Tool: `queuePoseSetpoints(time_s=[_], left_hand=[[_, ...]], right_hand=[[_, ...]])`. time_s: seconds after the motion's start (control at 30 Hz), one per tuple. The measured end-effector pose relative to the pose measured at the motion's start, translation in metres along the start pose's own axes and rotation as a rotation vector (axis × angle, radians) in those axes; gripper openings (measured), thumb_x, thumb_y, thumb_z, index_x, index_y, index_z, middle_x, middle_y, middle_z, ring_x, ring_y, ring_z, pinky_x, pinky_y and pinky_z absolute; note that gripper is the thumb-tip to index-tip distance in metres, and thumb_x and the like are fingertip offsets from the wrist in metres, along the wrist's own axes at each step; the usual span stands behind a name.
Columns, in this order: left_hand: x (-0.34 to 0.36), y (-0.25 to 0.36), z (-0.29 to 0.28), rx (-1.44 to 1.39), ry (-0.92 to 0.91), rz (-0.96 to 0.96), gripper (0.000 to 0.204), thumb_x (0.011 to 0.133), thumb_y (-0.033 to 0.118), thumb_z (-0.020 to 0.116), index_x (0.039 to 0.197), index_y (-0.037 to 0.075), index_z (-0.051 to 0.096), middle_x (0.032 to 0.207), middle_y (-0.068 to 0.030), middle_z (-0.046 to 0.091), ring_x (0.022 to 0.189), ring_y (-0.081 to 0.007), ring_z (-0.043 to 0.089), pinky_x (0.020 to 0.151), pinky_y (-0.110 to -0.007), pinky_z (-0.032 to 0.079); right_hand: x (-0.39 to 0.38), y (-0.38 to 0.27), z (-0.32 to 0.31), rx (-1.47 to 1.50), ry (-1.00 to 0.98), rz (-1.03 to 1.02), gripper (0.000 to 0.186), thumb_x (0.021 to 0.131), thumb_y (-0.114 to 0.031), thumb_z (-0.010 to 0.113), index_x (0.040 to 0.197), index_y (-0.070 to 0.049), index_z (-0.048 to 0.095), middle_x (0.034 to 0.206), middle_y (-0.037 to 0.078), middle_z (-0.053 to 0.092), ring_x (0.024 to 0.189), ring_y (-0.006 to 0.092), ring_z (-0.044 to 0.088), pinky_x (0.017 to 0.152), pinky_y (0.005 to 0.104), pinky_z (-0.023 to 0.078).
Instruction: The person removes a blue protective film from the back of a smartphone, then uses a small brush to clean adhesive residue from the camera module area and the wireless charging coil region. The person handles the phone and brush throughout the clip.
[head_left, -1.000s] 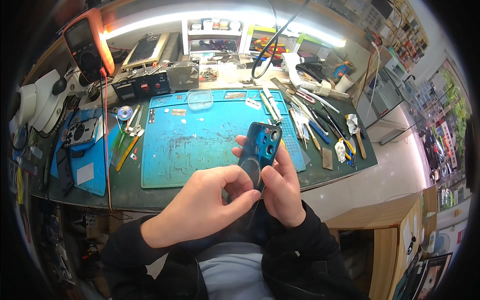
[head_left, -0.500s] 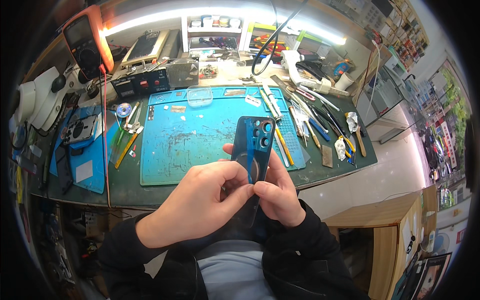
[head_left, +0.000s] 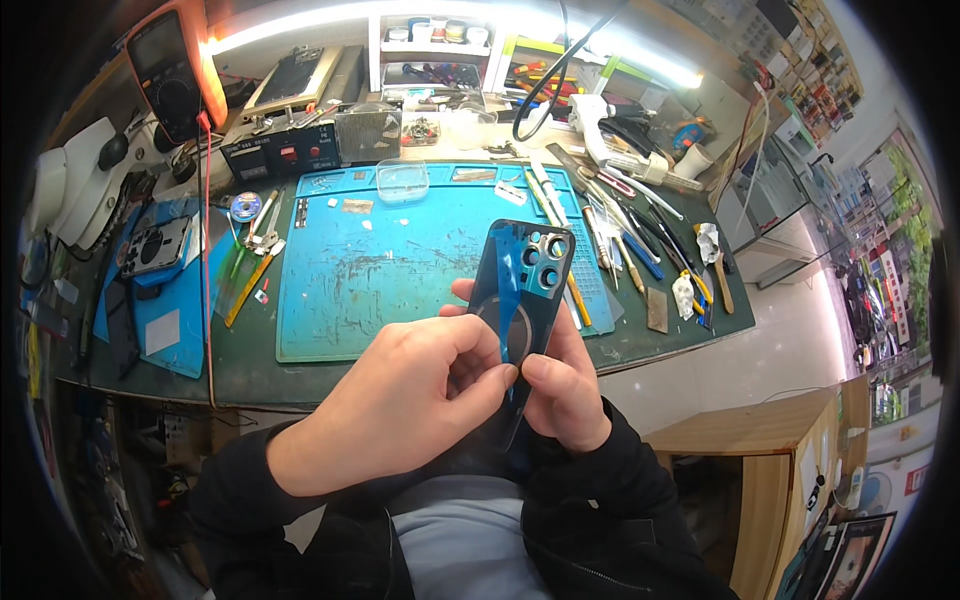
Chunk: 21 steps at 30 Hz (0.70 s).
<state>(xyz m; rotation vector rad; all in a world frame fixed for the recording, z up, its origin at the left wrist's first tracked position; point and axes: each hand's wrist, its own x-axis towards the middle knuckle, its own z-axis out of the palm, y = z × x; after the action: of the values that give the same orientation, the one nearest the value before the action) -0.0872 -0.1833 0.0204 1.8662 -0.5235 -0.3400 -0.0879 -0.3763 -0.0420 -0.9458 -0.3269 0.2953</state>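
Observation:
A dark glass phone back cover (head_left: 541, 305), with camera ring openings at its top and a pale ring shape in its middle, is tilted upright in front of me. My right hand (head_left: 568, 395) grips it, thumb on the near side and fingers behind. A strip of blue film (head_left: 509, 285) runs down the cover's face, partly lifted. My left hand (head_left: 410, 390) pinches the film's lower end between thumb and curled forefinger, close to my right thumb. My fingers hide part of the cover's lower half.
Behind the cover lies a blue work mat (head_left: 370, 290) with a clear plastic box (head_left: 402, 182). Tweezers, brushes and other tools (head_left: 630, 250) crowd the right side. An orange multimeter (head_left: 170, 75) stands at the back left, above phone parts (head_left: 158, 245) on blue sheets.
The cover has turned and tilted slightly to the right, showing its face and the blue film more fully. Both hands keep their hold, and the view has shifted a little.

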Motion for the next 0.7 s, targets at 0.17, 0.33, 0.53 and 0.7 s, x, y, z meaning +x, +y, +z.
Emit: queuePoseSetpoints(time_s=[0.17, 0.33, 0.53, 0.7], left_hand=[[-0.0009, -0.0008, -0.0003, -0.01, 0.007, -0.021, 0.017, 0.099, 0.01, 0.074, 0.095, -0.004, 0.066, 0.084, -0.0048, 0.069, 0.072, -0.0058, 0.064, 0.063, -0.024, 0.053], [0.0002, -0.0015, -0.0023, -0.002, -0.005, 0.001, 0.016, 0.099, 0.009, 0.073, 0.096, -0.005, 0.066, 0.084, -0.0053, 0.07, 0.073, -0.0071, 0.066, 0.063, -0.025, 0.054], [0.0006, -0.0017, -0.0036, -0.064, -0.033, -0.074, 0.014, 0.101, 0.007, 0.07, 0.099, -0.005, 0.064, 0.085, -0.0056, 0.07, 0.076, -0.0092, 0.071, 0.065, -0.025, 0.057], [0.0007, -0.001, -0.0036, -0.126, -0.026, -0.099, 0.012, 0.102, 0.006, 0.068, 0.101, -0.005, 0.063, 0.087, -0.0061, 0.071, 0.077, -0.0096, 0.071, 0.067, -0.025, 0.059]], right_hand=[[0.001, 0.0006, 0.0016, 0.005, 0.001, -0.002, 0.091, 0.091, -0.032, 0.072, 0.165, -0.005, 0.026, 0.159, 0.023, 0.045, 0.144, 0.0367, 0.051, 0.119, 0.0533, 0.042], [0.0008, -0.0003, 0.0013, 0.001, 0.004, 0.003, 0.089, 0.091, -0.033, 0.071, 0.164, -0.006, 0.027, 0.159, 0.023, 0.045, 0.144, 0.037, 0.052, 0.119, 0.0534, 0.043], [0.0009, 0.0006, 0.0, 0.018, 0.001, -0.012, 0.087, 0.093, -0.032, 0.071, 0.164, -0.006, 0.027, 0.159, 0.023, 0.045, 0.143, 0.0362, 0.052, 0.117, 0.0512, 0.045], [0.0024, 0.0035, -0.0028, 0.048, 0.003, -0.012, 0.086, 0.094, -0.028, 0.07, 0.165, -0.007, 0.026, 0.159, 0.021, 0.045, 0.144, 0.0345, 0.051, 0.116, 0.0493, 0.046]])
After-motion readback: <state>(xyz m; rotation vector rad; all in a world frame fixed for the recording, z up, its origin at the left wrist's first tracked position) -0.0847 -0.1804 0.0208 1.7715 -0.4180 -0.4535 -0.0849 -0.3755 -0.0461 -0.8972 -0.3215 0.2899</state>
